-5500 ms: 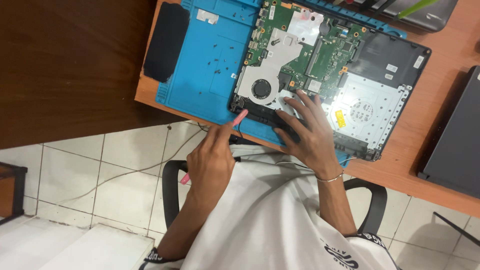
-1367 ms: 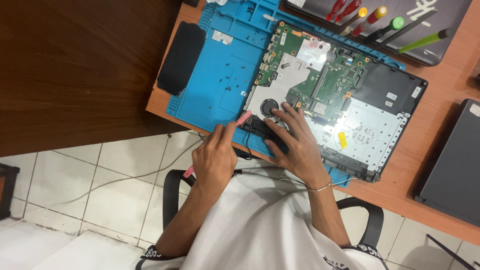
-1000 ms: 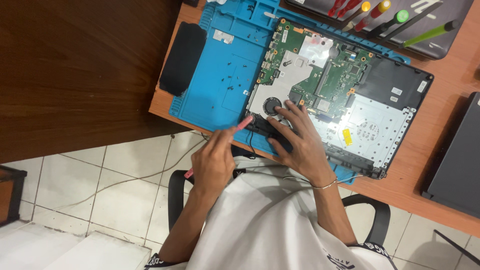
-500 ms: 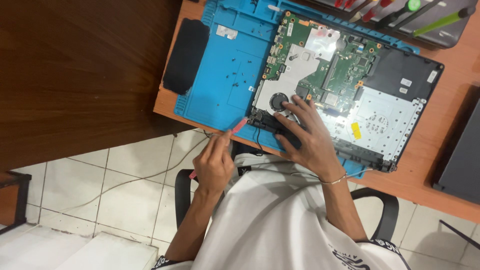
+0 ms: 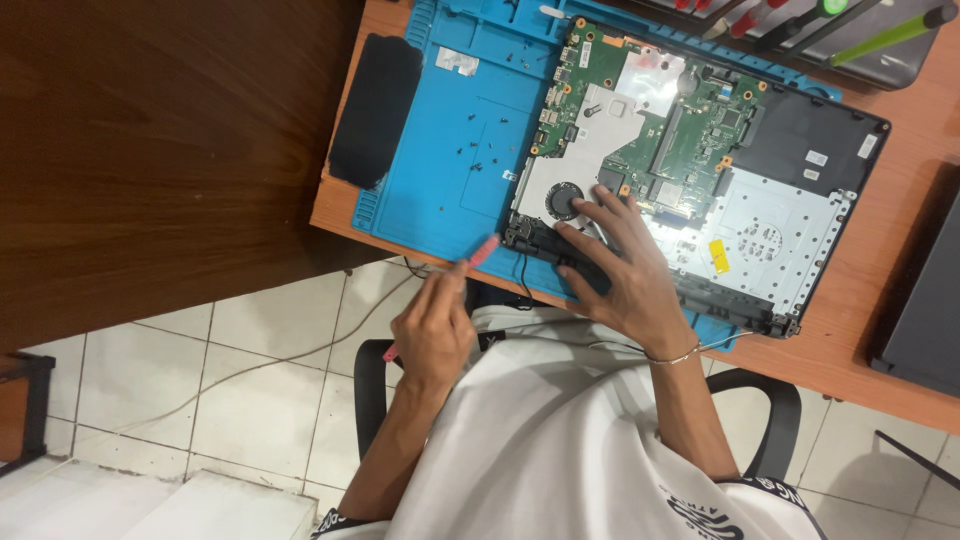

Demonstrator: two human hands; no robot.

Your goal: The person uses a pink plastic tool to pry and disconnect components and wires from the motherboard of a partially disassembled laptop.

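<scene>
An opened laptop point(image 5: 770, 210) lies on a blue repair mat point(image 5: 450, 140), its green circuit board point(image 5: 680, 130) and round fan point(image 5: 563, 200) exposed. My left hand point(image 5: 435, 325) holds a thin pink tool point(image 5: 478, 254) whose tip hovers just off the mat's near edge, left of the laptop's corner. My right hand point(image 5: 625, 275) rests spread on the laptop's near edge, fingers over a black strip part beside the fan. A thin bracelet circles that wrist.
Several tiny screws point(image 5: 475, 160) lie scattered on the mat. A black oblong battery point(image 5: 377, 110) sits at the mat's left. Screwdrivers point(image 5: 800, 20) lie in a dark tray at the back. A dark laptop point(image 5: 930, 290) is at right. Tiled floor and a black chair lie below.
My left hand with the pink tool has drawn back from the laptop's near corner toward me. My right hand stays on the laptop edge. The view shifted slightly.
</scene>
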